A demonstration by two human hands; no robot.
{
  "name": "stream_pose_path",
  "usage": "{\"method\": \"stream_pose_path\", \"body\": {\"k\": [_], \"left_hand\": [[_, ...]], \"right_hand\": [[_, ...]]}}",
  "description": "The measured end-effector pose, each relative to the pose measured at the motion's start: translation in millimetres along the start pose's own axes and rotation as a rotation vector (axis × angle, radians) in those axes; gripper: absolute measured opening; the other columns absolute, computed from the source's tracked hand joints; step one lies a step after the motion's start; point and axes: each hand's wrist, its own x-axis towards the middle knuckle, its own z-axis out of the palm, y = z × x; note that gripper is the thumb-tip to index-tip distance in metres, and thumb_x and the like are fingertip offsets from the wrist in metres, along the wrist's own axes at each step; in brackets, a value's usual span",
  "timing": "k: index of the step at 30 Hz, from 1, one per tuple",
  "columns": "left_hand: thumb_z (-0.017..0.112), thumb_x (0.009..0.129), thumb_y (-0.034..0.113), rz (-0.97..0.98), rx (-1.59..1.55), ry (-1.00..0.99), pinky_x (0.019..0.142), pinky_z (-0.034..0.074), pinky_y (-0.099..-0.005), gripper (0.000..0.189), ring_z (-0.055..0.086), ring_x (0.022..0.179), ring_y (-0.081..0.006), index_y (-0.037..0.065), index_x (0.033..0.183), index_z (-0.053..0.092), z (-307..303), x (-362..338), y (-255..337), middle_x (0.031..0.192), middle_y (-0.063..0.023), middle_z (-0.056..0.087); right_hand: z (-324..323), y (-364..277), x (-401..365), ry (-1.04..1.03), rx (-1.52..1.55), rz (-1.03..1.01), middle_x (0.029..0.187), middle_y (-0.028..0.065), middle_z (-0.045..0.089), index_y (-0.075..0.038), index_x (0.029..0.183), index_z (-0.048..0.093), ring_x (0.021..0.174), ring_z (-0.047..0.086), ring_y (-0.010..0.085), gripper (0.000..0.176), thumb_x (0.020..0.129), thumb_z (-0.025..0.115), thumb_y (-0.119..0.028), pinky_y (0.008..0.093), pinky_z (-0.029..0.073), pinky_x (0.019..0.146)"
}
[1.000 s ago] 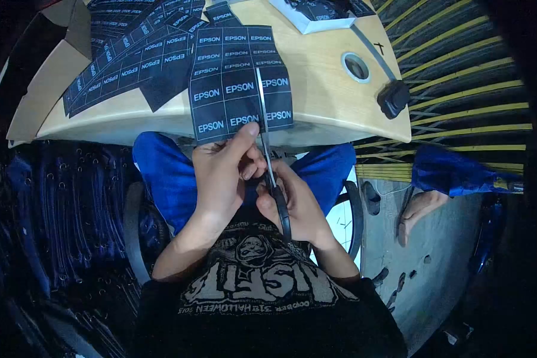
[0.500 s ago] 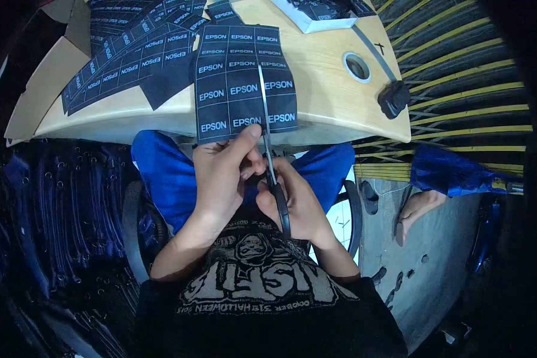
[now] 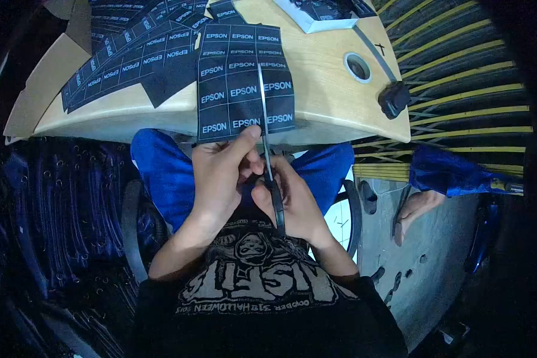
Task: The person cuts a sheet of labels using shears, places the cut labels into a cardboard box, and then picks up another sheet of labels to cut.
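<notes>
A black sheet (image 3: 242, 92) printed with rows of EPSON labels and thin grid lines lies over the table's front edge, its lower part overhanging. My left hand (image 3: 224, 173) pinches its bottom edge, the thumb on top near the middle column. In my right hand (image 3: 292, 200) are black-handled scissors (image 3: 266, 143), pointing away from me. Their long blade lies along the line between the middle and right columns, its tip near the second row of labels. The fingers of my right hand are wrapped round the scissor handles.
More EPSON sheets (image 3: 131, 65) overlap on the table's left, beside a cardboard box (image 3: 48, 83). A white tray (image 3: 328, 24), a tape roll (image 3: 357, 67) and a black object (image 3: 394, 99) are at the right. Another person's foot (image 3: 420, 206) shows at the right.
The scissor handles have come closer together and shifted slightly left. The sheet's right side has moved a little inward. My left hand has hardly moved.
</notes>
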Motion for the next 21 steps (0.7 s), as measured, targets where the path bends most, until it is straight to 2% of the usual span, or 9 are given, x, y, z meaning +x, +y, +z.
{"method": "stream_pose_path", "body": {"k": [3,5,6,8,12,15,18,20,21], "left_hand": [[0.064,0.082,0.012,-0.035,-0.001,0.022,0.041,0.033,-0.0179,0.019,0.053,0.046,-0.0084,0.006,0.065,0.058,0,0,1,0.055,-0.0009,0.055],[0.063,0.082,0.012,-0.016,0.007,0.004,0.042,0.034,-0.018,0.019,0.053,0.045,-0.0085,0.006,0.065,0.058,-2,0,-1,0.055,-0.0011,0.055],[0.063,0.083,0.012,0.004,0.015,-0.012,0.042,0.034,-0.0181,0.019,0.053,0.045,-0.0086,0.006,0.066,0.058,-3,0,-1,0.054,-0.0012,0.055],[0.063,0.083,0.012,0.003,0.012,-0.014,0.042,0.035,-0.0183,0.018,0.053,0.046,-0.0087,0.005,0.066,0.059,1,-3,1,0.055,-0.0014,0.055],[0.062,0.083,0.011,0.0,0.01,-0.021,0.043,0.038,-0.0193,0.015,0.054,0.047,-0.0093,0.004,0.07,0.059,2,-5,1,0.056,-0.0022,0.055],[0.063,0.083,0.01,-0.002,-0.039,-0.027,0.043,0.039,-0.0201,0.013,0.053,0.048,-0.0097,0.003,0.073,0.059,2,-4,-1,0.056,-0.0029,0.055],[0.062,0.083,0.009,-0.019,-0.019,-0.02,0.044,0.04,-0.0213,0.012,0.053,0.047,-0.0103,0.002,0.073,0.059,3,-5,-1,0.057,-0.0035,0.055],[0.062,0.083,0.009,-0.016,-0.008,-0.026,0.044,0.04,-0.0215,0.012,0.052,0.047,-0.0104,0.002,0.073,0.059,2,-6,-1,0.057,-0.0035,0.055],[0.062,0.083,0.009,-0.021,0.002,-0.022,0.044,0.04,-0.0215,0.012,0.052,0.048,-0.0104,0.002,0.073,0.059,2,-6,-2,0.057,-0.0035,0.055]], "right_hand": [[4,2,1,0.029,-0.002,0.028,0.083,0.0121,0.059,-0.001,0.108,0.046,0.071,0.058,0.0181,0.045,0.081,0.065,-0.033,0.0311,0.044,0.065],[9,15,3,0.1,0.054,-0.2,0.082,0.012,0.06,0.0,0.108,0.046,0.071,0.06,0.0187,0.045,0.082,0.065,-0.032,0.0307,0.045,0.065],[7,10,2,0.1,0.054,-0.199,0.082,0.012,0.06,0.0,0.108,0.046,0.071,0.06,0.0187,0.045,0.082,0.065,-0.032,0.0307,0.045,0.065],[-1,-7,-2,0.013,-0.001,0.024,0.086,0.013,0.06,0.0,0.109,0.046,0.078,0.061,0.0204,0.044,0.082,0.065,-0.03,0.0309,0.045,0.07],[0,-6,-3,0.035,0.065,-0.024,0.089,0.0141,0.059,0.0,0.11,0.046,0.082,0.06,0.0214,0.046,0.082,0.065,-0.031,0.0318,0.045,0.073],[-1,-1,-3,0.013,-0.033,0.026,0.094,0.0154,0.059,0.0,0.111,0.045,0.087,0.06,0.022,0.046,0.082,0.064,-0.031,0.0321,0.045,0.076],[2,0,-3,0.063,0.042,-0.046,0.094,0.0162,0.059,0.0,0.111,0.046,0.088,0.06,0.0224,0.045,0.082,0.064,-0.03,0.0323,0.046,0.077],[-3,-13,-4,-0.011,-0.008,0.114,0.096,0.0161,0.06,0.0,0.111,0.046,0.092,0.061,0.0235,0.043,0.083,0.063,-0.029,0.0325,0.046,0.08],[-2,-11,-3,-0.011,-0.007,0.114,0.096,0.0161,0.06,0.0,0.111,0.046,0.092,0.061,0.0235,0.043,0.083,0.063,-0.029,0.0325,0.046,0.08]]}}
